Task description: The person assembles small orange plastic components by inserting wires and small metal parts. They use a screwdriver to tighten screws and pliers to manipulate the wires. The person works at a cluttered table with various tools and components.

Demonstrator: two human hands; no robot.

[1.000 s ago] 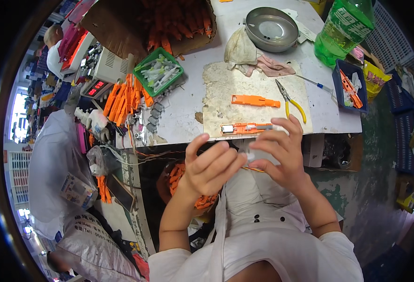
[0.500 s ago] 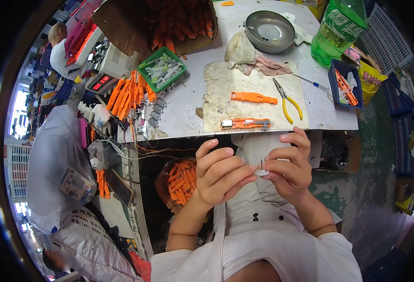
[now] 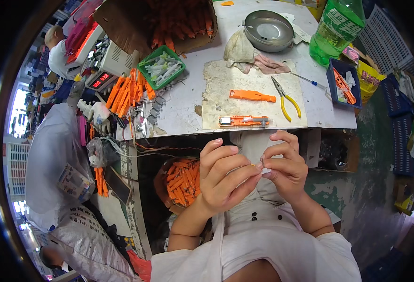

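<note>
Over my lap, just off the table's front edge, my left hand (image 3: 229, 176) and my right hand (image 3: 286, 165) meet at the fingertips. Between them is a small white plastic part (image 3: 265, 171), pinched by my right thumb and fingers. My left thumb and index finger close on something tiny beside it that I cannot make out. On the stained board ahead lies an orange plastic housing half (image 3: 252, 96). Nearer the edge is another orange housing (image 3: 242, 121) with a metal motor and a grey piece fitted in it. Pliers with yellow handles (image 3: 286, 99) lie to their right.
A green basket (image 3: 161, 67) of pale plastic parts stands at left, by stacked orange pieces (image 3: 125, 96). Farther back are a cardboard box (image 3: 117, 23), a metal bowl (image 3: 269, 31), rags (image 3: 239, 50) and a green bottle (image 3: 335, 33). A blue bin (image 3: 344, 83) sits at right.
My hands have drawn closer together, and the white part is now more covered by my fingers. The things on the table stay put; the view has shifted slightly.
</note>
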